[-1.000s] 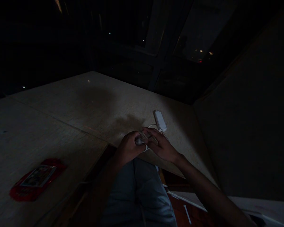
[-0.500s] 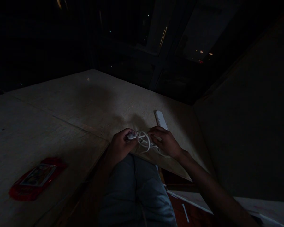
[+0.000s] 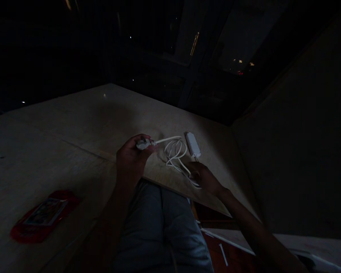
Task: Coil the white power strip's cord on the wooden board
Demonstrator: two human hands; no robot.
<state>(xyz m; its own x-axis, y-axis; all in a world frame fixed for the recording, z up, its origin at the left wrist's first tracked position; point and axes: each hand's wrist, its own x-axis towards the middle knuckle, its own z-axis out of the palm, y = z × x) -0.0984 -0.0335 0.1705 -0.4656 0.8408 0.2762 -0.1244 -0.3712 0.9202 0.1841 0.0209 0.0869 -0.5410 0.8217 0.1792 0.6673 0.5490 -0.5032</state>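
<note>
My left hand (image 3: 132,155) is closed around the white plug (image 3: 143,143), its thumb along the near side. From the plug a white cable (image 3: 174,154) runs right into loose coils on the pale stone-like surface. My right hand (image 3: 207,179) has its fingers curled round the cable below the coils; its fingertips are partly hidden in the dark. Just beyond that hand lies a white power strip (image 3: 193,144), with a piece of cord coming out of its near end.
A red packet (image 3: 45,216) with a picture on it lies at the left. Dark window panes (image 3: 159,72) edge the far side, and a wall (image 3: 295,151) stands at the right. My legs (image 3: 161,227) are below the surface's front edge.
My left hand has moved left and away from me with the plug, drawing the cable out. My right hand has come slightly nearer me, uncovering the power strip's near end. The coils have spread.
</note>
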